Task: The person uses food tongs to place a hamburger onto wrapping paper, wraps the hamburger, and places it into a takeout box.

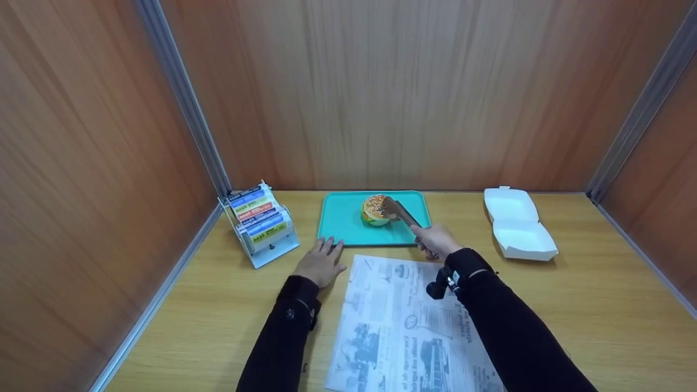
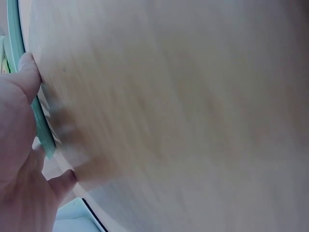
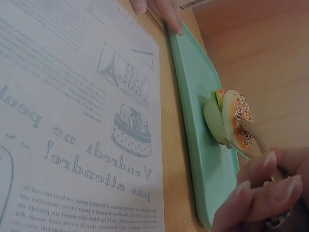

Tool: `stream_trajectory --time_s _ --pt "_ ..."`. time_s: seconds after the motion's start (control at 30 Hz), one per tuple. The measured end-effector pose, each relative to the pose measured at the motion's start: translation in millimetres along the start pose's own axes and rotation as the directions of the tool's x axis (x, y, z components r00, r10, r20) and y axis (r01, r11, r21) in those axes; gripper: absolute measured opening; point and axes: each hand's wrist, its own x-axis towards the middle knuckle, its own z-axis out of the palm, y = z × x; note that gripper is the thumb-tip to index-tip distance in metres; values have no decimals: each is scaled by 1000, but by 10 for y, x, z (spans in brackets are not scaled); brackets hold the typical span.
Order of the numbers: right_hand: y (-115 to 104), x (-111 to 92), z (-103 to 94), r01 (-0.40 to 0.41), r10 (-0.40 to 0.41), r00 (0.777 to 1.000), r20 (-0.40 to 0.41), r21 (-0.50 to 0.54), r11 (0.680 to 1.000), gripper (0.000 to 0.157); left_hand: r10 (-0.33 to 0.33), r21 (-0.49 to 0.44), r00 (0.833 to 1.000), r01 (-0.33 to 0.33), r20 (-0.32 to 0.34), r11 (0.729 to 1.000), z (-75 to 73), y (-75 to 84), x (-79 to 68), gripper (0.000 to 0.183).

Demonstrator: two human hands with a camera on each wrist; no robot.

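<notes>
The right hand (image 1: 438, 241) has its fingers curled round tongs (image 1: 405, 215) at the burger (image 1: 373, 209) on the green tray (image 1: 348, 234); the left hand (image 1: 318, 265) touches the tray's near edge, fingers spread. Probably light and soft, the layered burger suits a gentle squeeze around its sides.

L hand (image 1: 318, 265), qty. 1; R hand (image 1: 434, 240), 1; burger (image 1: 373, 212), 1; brn. utensil (image 1: 405, 213), 1; tray (image 1: 340, 223), 1; printed sht. (image 1: 381, 305), 1 showing; wht. box (image 1: 523, 239), 1; rack (image 1: 279, 251), 1; wd. wall panels (image 1: 381, 92), 3.
</notes>
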Motion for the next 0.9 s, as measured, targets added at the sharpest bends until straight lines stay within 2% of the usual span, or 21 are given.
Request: stream_trajectory --time_s 0.2,0.3,0.47,0.6,0.9 --pt "-5 -110 -115 63 -64 997 36 19 998 42 -6 -39 1000 6 -13 999 -76 50 -41 67" --pt "34 -167 -180 45 -46 998 42 26 999 41 -9 -59 1000 8 -20 998 -86 66 -53 65" --pt "137 -247 -272 3 -6 999 37 67 998 39 5 -36 1000 -6 -24 999 9 20 -15 67" --pt "214 -303 -343 2 -6 999 47 87 996 41 23 -15 999 -24 -45 1000 78 -30 5 68" --pt "302 -510 -654 14 -19 997 80 60 998 39 37 -11 998 -38 -45 999 55 -33 27 68"
